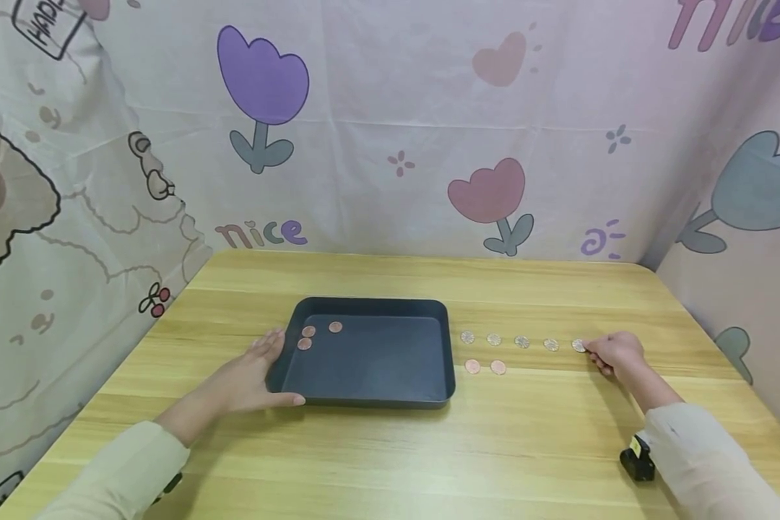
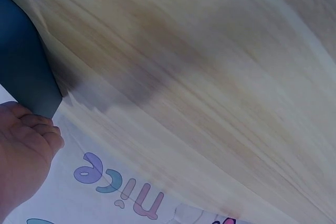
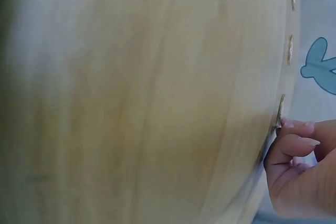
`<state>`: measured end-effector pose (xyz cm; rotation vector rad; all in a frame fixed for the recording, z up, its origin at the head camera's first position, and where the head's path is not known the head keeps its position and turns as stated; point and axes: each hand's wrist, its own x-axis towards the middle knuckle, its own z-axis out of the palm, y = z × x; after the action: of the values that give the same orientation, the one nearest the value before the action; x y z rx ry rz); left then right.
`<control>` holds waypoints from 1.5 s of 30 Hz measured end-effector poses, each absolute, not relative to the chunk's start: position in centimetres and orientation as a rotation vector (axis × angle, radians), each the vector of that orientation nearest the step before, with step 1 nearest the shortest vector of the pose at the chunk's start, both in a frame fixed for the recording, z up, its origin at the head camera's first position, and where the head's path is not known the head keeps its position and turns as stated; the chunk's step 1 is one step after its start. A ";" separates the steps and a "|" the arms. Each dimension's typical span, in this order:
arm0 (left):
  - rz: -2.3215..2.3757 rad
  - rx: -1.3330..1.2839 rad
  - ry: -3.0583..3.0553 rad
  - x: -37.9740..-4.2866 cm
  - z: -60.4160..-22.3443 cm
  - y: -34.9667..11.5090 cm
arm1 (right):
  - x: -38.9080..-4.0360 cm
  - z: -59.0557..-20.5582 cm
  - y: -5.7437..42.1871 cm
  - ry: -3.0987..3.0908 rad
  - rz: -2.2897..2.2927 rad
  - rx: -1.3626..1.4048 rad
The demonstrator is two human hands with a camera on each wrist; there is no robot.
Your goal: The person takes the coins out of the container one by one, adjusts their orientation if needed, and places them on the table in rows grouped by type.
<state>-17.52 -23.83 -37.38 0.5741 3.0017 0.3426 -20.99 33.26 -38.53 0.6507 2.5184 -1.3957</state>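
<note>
A dark rectangular baking tray lies on the table. My left hand rests against its left front corner, fingers along the left side and thumb at the front rim. Three copper coins, among them one copper coin, lie inside, toward the tray's back left. To the right of the tray runs a row of several silver coins, one of them a silver coin. At its right end my right hand pinches the last silver coin at the tabletop; the fingertips partly hide that coin's edge.
Two copper coins, a left one and a right one, lie in front of the silver row. The wooden table meets a printed cloth at the back and sides. A black device sits at the right wrist.
</note>
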 end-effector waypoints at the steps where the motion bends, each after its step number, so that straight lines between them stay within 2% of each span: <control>1: 0.341 0.579 3.005 -17.5 -37.4 -23.9 | -21.0 -38.5 33.2 2.534 -1.383 0.653; 7: 0.359 0.582 3.005 -17.3 -37.6 -23.8 | -21.0 -38.0 32.1 2.652 -1.392 0.604; 15: 0.346 0.575 2.996 -17.4 -37.5 -23.7 | -20.7 -37.0 29.0 2.726 -1.486 0.394; 31: 0.335 0.579 2.990 -17.7 -37.5 -23.8 | -21.9 -34.8 18.7 2.589 -1.731 0.120; 45: 0.333 0.569 2.988 -17.7 -37.3 -23.8 | -22.3 -35.4 12.2 2.525 -1.813 -0.039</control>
<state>-17.74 -23.79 -37.29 0.5688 2.9884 0.3327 -22.33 12.21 -35.44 -0.0391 2.5247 -1.8132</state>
